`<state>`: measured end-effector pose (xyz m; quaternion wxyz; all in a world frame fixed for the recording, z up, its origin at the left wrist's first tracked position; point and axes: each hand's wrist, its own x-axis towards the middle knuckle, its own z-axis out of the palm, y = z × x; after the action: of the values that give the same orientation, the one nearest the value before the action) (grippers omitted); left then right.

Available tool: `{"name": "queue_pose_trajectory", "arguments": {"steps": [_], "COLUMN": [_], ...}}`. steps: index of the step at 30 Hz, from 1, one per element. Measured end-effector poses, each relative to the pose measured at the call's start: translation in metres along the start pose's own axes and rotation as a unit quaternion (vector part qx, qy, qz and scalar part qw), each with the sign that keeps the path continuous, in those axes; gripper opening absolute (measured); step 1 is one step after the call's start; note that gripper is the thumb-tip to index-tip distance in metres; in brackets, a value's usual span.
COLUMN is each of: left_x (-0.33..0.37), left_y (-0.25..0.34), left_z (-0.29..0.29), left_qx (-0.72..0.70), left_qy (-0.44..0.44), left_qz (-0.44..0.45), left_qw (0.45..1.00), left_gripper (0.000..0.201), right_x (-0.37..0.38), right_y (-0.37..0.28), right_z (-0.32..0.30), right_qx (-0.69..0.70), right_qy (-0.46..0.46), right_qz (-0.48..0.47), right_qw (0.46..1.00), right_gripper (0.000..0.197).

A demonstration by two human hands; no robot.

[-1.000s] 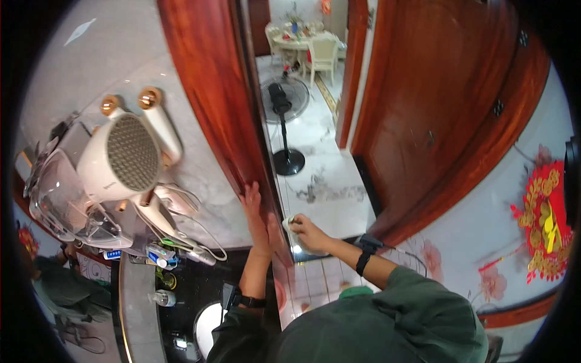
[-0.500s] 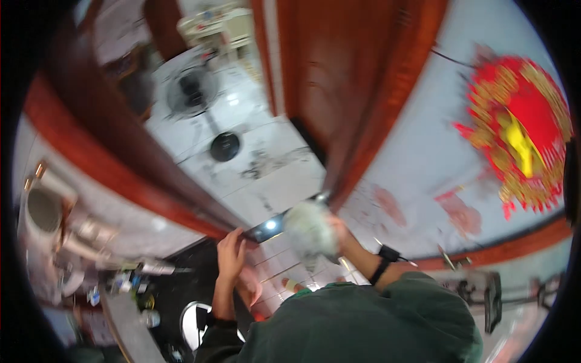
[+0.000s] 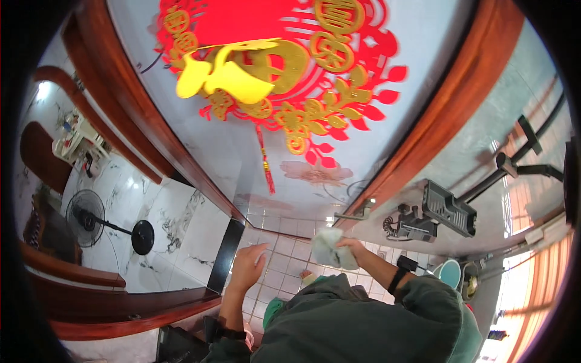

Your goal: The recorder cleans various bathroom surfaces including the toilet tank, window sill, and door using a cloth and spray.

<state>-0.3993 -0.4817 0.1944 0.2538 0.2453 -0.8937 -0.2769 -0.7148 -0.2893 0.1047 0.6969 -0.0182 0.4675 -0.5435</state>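
A crumpled pale grey-white cloth (image 3: 330, 248) hangs from my right hand (image 3: 353, 249), whose fingers are pinched on its right side. Below it lies the tiled floor (image 3: 279, 266). My left hand (image 3: 247, 266) is lifted beside the doorway's dark sill (image 3: 227, 254), fingers stretched and thumb apart, with nothing in it. Ahead of both hands stands a pale glossy panel (image 3: 242, 151) edged with brown wood. It carries a large red and gold paper decoration (image 3: 327, 109) with a red tassel (image 3: 267, 175).
Through the doorway on the left stands a floor fan (image 3: 86, 218) with a round black base (image 3: 143, 237). A metal latch (image 3: 363, 210) sits at the panel's right edge. To the right are a black metal frame with a ridged tray (image 3: 448, 209) and a bucket (image 3: 448, 273).
My view has swung right, from facing the doorway to facing the decorated panel. The cloth remains in my right hand; my left hand has come away from the door frame's edge.
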Motion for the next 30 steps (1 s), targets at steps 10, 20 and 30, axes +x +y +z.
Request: {"name": "queue_pose_trajectory", "arguments": {"steps": [10, 20, 30], "left_x": [-0.018, -0.066, -0.126], "left_y": [-0.004, 0.030, 0.029], "left_z": [0.026, 0.074, 0.078], "left_qx": [-0.044, -0.113, -0.036], "left_qy": [-0.133, -0.122, -0.052], "left_qz": [0.026, 0.026, -0.088], "left_qw": [0.990, 0.986, 0.994], "left_gripper": [0.025, 0.025, 0.022], "right_x": [-0.090, -0.068, -0.062], "right_y": [-0.052, -0.149, -0.152], "right_z": [-0.009, 0.061, 0.026], "right_qx": [0.143, -0.177, -0.217], "right_qy": [0.239, 0.292, 0.224], "right_qz": [-0.505, -0.658, -0.641], "right_qw": [0.817, 0.671, 0.701], "right_gripper": [0.034, 0.055, 0.054]}}
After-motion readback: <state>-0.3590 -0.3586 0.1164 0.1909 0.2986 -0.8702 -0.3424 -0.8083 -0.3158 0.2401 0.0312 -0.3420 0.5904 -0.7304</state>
